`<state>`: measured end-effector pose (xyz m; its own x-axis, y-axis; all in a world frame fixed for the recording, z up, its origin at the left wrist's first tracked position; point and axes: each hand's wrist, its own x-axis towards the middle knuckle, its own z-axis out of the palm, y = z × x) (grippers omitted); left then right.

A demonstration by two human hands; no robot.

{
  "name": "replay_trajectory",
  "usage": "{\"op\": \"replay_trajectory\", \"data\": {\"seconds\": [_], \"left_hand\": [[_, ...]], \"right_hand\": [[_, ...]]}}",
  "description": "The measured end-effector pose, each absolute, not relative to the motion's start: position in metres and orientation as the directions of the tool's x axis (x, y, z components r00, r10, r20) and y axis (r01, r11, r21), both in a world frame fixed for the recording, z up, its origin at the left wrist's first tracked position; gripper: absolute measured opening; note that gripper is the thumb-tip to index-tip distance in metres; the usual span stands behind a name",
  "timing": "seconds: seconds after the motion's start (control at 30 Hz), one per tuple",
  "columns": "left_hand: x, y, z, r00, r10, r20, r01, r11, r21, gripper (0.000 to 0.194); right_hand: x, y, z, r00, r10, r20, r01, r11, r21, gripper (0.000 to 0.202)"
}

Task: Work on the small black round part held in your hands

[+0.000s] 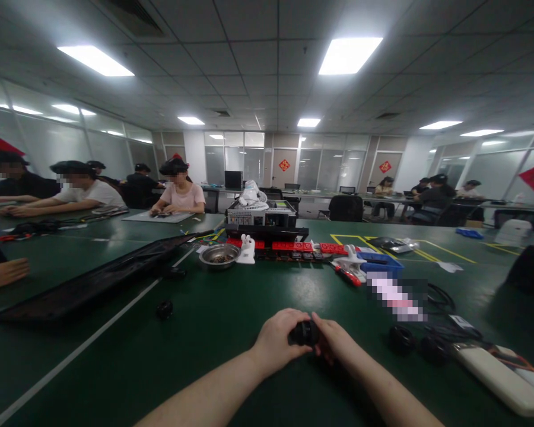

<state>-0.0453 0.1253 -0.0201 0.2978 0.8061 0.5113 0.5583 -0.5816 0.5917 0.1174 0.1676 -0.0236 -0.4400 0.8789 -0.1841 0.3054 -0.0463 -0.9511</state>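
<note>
My left forearm slants up from the bottom edge, left of centre, and my right forearm rises from the lower right. They meet at the lower centre of the frame, above the bench (pixel 231 362). My left hand (pixel 279 338) has its fingers curled narrowly around the left side of a black part (pixel 303 333). My right hand (pixel 333 343) is bent inward at the part's right side; I can't tell whether those fingers grip it.
</note>
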Motion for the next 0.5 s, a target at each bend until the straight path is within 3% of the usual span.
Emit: {"op": "replay_trajectory", "data": {"seconds": [0.1,0.27,0.37,0.5], "left_hand": [[-0.0461,0.1266,-0.0215,0.24,0.868,0.435,0.592,-0.486,0.643,0.052],[-0.0477,0.1296,-0.0231,0.191,0.949,0.253,0.611,-0.316,0.726,0.037],[-0.0464,0.1287,-0.0225,0.172,0.936,0.308,0.625,-0.346,0.7,0.036],[-0.0441,0.1267,-0.0217,0.211,0.868,0.45,0.633,-0.472,0.614,0.043]], "right_hand": [[0.1192,0.1692,-0.0248,-0.465,0.884,-0.052,0.207,0.052,-0.977,0.045],[0.1175,0.1703,-0.0299,-0.528,0.843,0.1,0.058,0.153,-0.987,0.041],[0.116,0.1699,-0.0291,-0.456,0.889,0.052,0.059,0.089,-0.994,0.041],[0.1174,0.1718,-0.0268,-0.299,0.945,-0.133,0.104,-0.107,-0.989,0.04]]}}
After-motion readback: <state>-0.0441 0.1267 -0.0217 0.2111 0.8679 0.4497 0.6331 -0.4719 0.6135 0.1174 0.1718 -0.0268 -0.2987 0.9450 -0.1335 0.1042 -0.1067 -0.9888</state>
